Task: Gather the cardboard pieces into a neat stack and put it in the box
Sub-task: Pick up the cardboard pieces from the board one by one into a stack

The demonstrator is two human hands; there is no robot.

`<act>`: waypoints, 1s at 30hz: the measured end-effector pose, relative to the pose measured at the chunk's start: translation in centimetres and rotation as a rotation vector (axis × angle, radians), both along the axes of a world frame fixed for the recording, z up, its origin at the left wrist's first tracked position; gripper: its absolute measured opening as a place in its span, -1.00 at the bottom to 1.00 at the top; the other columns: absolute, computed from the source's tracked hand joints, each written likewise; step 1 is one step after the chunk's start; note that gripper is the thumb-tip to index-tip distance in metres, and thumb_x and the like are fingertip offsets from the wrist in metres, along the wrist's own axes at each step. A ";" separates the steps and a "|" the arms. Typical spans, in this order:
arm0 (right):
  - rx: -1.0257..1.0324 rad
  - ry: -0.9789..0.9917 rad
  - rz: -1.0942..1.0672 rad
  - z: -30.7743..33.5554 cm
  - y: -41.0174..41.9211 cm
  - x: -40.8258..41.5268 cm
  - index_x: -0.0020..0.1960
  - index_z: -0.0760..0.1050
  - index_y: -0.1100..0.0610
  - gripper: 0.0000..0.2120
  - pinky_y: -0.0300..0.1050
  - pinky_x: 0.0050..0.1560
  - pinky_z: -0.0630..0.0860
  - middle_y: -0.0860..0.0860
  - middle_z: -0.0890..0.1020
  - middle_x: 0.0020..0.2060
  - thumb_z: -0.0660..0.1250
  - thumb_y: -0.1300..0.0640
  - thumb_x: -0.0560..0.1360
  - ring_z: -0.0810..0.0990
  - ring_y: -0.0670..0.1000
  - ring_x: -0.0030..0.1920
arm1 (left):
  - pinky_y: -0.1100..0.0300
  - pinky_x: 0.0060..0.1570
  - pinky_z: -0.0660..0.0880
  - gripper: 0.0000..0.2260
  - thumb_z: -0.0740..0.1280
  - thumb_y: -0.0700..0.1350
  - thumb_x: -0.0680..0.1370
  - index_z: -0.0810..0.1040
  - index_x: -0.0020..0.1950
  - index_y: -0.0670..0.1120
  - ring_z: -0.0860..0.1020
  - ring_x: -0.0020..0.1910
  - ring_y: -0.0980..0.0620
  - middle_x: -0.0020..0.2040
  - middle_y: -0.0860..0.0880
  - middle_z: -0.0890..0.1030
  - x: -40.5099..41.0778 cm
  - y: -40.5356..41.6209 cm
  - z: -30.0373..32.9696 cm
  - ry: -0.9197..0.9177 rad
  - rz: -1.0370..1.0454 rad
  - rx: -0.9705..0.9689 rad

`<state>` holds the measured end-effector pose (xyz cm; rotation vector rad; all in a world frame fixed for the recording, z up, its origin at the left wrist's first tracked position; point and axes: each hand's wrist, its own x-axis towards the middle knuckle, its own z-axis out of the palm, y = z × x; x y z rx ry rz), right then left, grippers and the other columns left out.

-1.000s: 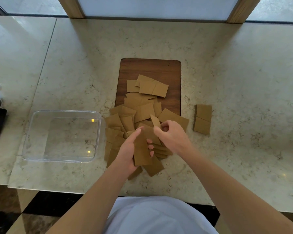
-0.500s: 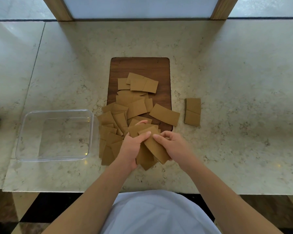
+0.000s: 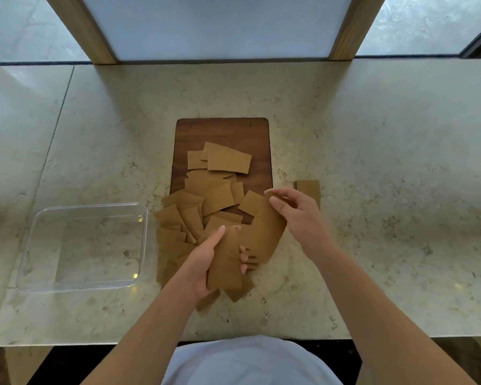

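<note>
Left hand [image 3: 203,269] wrapped round small stack of tan cardboard rectangles [image 3: 225,263], thumb on top. Right hand [image 3: 297,215] half open, fingertips on loose tan piece [image 3: 257,208], grip uncertain. Rest scattered over dark wooden board [image 3: 222,130]. Clear plastic box [image 3: 34,232] at left holds none. I'd slide each piece flat onto stack, square edges often.

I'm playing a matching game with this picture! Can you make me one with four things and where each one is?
Things:
1. clear plastic box
2. wooden board
3. left hand
4. right hand

Places or states:
A. reaching over loose cardboard pieces
B. empty, at the left of the counter
C. gripping a small cardboard stack
D. lying under scattered pieces, farther from the person

Pairs: 1-B, 2-D, 3-C, 4-A
</note>
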<state>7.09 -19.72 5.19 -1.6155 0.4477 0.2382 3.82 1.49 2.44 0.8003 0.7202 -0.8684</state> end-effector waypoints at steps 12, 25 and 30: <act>-0.327 0.043 0.075 -4.2 1.6 2.4 0.11 0.66 -0.02 -0.85 -0.15 0.06 0.49 -0.11 0.69 0.01 0.38 -0.03 0.61 0.63 0.00 0.11 | -0.07 -0.22 0.64 -0.47 0.35 -0.41 0.56 0.46 0.47 -0.03 0.59 -0.27 -0.14 -0.12 -0.26 0.61 4.2 -3.6 -0.1 -0.089 -0.218 -0.113; -0.763 0.222 0.381 -7.6 0.5 6.1 0.09 0.42 0.03 -0.70 -0.06 -0.08 0.47 0.04 0.58 0.07 0.50 0.00 0.51 0.54 0.05 -0.01 | -0.03 -0.26 0.62 -0.71 0.22 -0.32 0.63 0.59 0.25 -0.06 0.66 -0.25 -0.20 -0.16 -0.24 0.67 5.2 -1.1 -2.2 -0.002 0.138 0.034; -0.307 0.099 0.208 -5.0 0.0 3.7 0.06 0.60 -0.08 -0.84 -0.12 -0.18 0.57 -0.11 0.63 -0.13 0.51 -0.02 0.52 0.63 -0.06 -0.11 | 0.02 -0.31 0.61 -0.79 0.38 -0.02 0.64 0.56 0.24 -0.06 0.64 -0.27 -0.17 -0.16 -0.24 0.66 3.8 -1.4 -1.9 0.031 0.095 0.028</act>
